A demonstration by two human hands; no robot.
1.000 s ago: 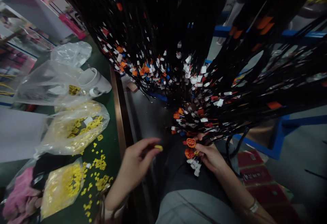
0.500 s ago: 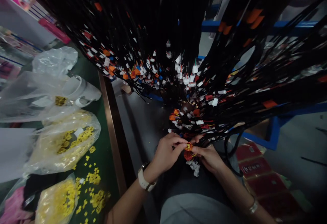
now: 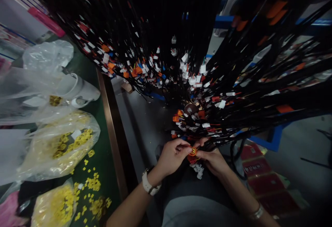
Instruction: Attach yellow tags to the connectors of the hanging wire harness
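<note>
Between my two hands is an orange connector (image 3: pixel 192 151) with a yellow insert in its face. My left hand (image 3: pixel 173 155) pinches its left side with thumb and forefinger. From the other side my right hand (image 3: pixel 211 159) grips the connector, the thumb along its edge and the other fingers partly hidden behind. Just below it hangs a second orange-red connector (image 3: pixel 192 160), and under that a cluster of white connectors (image 3: pixel 198 170). Black cables run up from behind my hands into the hanging harness bundle (image 3: pixel 181 19).
On the green table (image 3: pixel 103 140) at left lie loose yellow pieces (image 3: pixel 92 182), a clear bag of yellow pieces (image 3: pixel 88 135), a smaller bag (image 3: pixel 55 202) and a white jug (image 3: pixel 86 90). A blue frame (image 3: pixel 273 139) and red packages (image 3: pixel 259 168) are at right.
My left thumb has shifted on the orange connector, and its face with the yellow insert is turned more toward me. The view has moved slightly; both hands keep their hold.
</note>
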